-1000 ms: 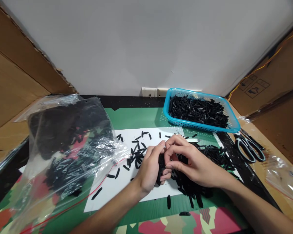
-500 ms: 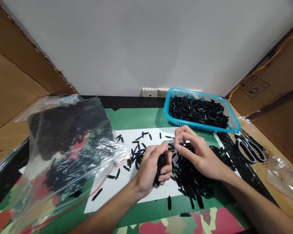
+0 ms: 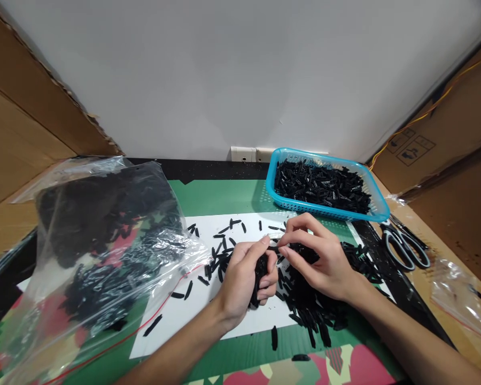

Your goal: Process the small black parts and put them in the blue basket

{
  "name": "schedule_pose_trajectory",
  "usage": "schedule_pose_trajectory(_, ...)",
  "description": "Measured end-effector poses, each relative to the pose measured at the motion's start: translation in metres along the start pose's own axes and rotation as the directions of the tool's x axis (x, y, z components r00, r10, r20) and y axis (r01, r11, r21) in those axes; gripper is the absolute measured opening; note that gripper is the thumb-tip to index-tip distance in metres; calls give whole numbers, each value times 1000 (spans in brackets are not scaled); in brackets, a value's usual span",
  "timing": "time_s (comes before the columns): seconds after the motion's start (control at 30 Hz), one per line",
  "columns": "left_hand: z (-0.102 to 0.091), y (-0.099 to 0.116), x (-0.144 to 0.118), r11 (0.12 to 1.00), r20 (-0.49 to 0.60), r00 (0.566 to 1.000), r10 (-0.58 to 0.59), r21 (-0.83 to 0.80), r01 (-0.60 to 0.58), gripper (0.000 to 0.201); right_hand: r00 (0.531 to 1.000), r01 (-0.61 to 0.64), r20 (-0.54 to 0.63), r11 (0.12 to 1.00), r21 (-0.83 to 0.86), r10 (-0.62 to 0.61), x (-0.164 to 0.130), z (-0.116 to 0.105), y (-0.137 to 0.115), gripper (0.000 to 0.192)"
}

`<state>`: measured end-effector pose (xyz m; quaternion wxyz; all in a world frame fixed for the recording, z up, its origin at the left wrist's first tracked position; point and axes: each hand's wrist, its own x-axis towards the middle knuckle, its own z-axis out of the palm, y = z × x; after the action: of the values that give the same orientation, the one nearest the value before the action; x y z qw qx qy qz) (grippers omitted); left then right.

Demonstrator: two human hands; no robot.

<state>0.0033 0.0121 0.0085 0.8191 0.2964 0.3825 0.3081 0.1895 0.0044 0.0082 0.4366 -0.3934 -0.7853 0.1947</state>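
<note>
My left hand (image 3: 240, 275) is closed around a bundle of short black strips (image 3: 260, 280), its thumb resting on top. Just to the right, my right hand (image 3: 326, 259) pinches a single black strip (image 3: 274, 248) between thumb and fingertips, close to the left thumb. A dense pile of black strips (image 3: 315, 307) lies under and below the right hand, partly hidden by it. More loose strips (image 3: 221, 259) are scattered left of the left hand on white paper (image 3: 240, 327). What the strips are made of I cannot make out.
A blue plastic basket (image 3: 328, 210) full of black strips stands at the back right. Scissors (image 3: 404, 248) and a small clear bag (image 3: 457, 299) lie on the right. A large clear zip bag (image 3: 116, 214) with black pieces covers the left. Cardboard (image 3: 32, 123) flanks both sides.
My right hand has moved left to my left hand, its fingertips now closed on a black strip. The left hand keeps its bundle. The view has shifted slightly.
</note>
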Motion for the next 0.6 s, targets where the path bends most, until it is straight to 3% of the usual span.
schedule_pose_trajectory(0.6,-2,-2,0,1000,-19,1000,2,-13,-2,41,1000,12,-29,1000,3,-12,1,2,3,9)
